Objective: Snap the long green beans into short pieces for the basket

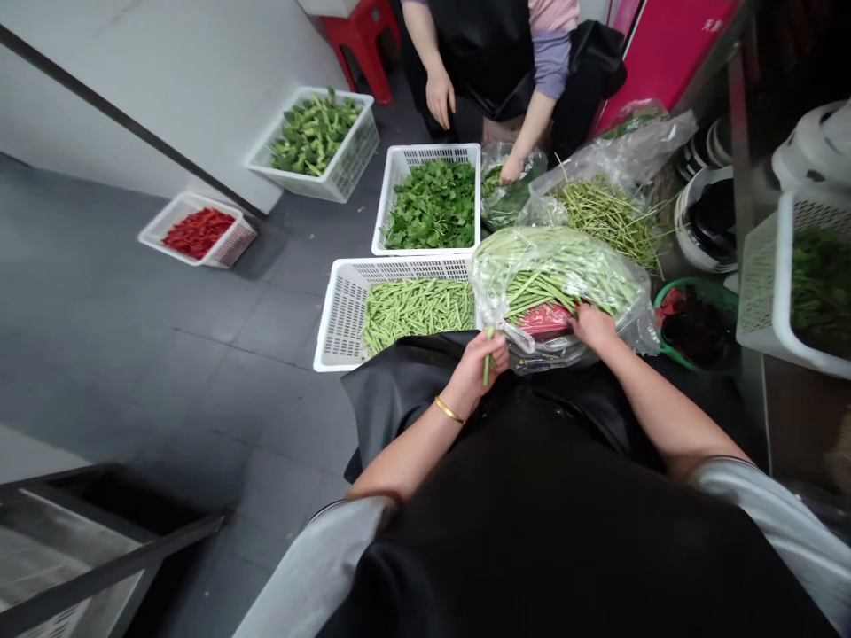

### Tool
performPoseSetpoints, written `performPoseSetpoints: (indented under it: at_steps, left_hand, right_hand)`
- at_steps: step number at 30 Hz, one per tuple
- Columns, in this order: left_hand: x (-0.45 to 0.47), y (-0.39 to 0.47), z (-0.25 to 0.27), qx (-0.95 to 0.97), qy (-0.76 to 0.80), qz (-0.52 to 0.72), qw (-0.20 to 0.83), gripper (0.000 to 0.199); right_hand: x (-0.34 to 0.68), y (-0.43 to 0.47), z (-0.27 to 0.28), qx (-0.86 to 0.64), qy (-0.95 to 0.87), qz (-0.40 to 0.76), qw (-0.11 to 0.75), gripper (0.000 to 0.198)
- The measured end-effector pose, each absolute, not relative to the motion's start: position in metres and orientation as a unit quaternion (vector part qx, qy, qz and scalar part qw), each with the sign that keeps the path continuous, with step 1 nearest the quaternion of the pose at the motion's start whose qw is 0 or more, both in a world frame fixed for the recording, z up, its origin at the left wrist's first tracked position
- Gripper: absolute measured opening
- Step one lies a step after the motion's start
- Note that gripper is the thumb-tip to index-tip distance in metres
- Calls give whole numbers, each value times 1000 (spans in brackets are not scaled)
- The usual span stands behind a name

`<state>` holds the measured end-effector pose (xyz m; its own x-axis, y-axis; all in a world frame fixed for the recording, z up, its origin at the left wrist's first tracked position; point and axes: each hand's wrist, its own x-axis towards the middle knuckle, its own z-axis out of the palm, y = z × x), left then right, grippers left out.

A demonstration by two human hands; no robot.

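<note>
Clutching green beans [487, 370] near-upright — left fingers [500, 349] curled.

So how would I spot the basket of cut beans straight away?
Find the black apron at the bottom middle. Just beyond its upper edge, left of the clear bag, sits a white basket; unlike the leafy-greens basket behind it, it holds short green bean pieces.

The person wears grey sleeves [316, 563], a black apron [532, 532] and a gold bangle [448, 411].

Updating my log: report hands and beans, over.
Left hand: gripping green bean pieces. Right hand: at bagged long beans. Clear bag: partly covering them.
</note>
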<state>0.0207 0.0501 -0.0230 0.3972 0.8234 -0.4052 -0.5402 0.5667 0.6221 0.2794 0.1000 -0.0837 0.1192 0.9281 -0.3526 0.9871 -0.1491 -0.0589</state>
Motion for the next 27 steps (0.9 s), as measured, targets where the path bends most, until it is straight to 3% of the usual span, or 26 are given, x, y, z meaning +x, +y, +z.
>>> performPoseSetpoints:
  at_steps: [6,13,17,23,27]
  left_hand:
    - [25,43,-30,214,372,367,825,43]
    - [46,32,-46,275,458,313,785,42]
    - [49,24,-45,285,443,342,778,42]
    - [40,21,-35,246,440,419,755,40]
    - [37,22,-35,233,434,394,776,38]
  right_hand:
    - [282,111,-83,740,654,-114,108,33]
    - [230,16,-42,670,706,-211,-87,19]
    - [203,-24,-32,596,759,-220,-140,20]
    - [210,-26,-16,539,821,-113,-150,41]
    - [209,-24,-11,514,843,-51,-152,38]
